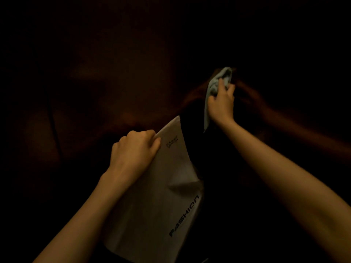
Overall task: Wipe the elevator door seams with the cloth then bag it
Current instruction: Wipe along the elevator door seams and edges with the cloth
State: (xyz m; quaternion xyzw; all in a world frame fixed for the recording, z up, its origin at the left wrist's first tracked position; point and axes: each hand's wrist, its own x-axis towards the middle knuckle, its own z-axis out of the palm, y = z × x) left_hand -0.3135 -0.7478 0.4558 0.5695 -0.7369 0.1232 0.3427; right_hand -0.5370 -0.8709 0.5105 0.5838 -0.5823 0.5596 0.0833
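While right hand (221, 104) fingers clutch the cloth (218, 84) bunched, right of centre | left hand (134, 149) pinches bag (161, 196) rim, lower centre | cloth looks soft, light; keep it bunched.

From my feed, no floor or other resting surface can be made out; the surroundings are nearly black. What carries things here is the hands: my left grip (133, 149) is closed on the white bag (161, 196), my right grip (221, 105) is closed around the pale blue cloth (216, 82), both in mid-air.
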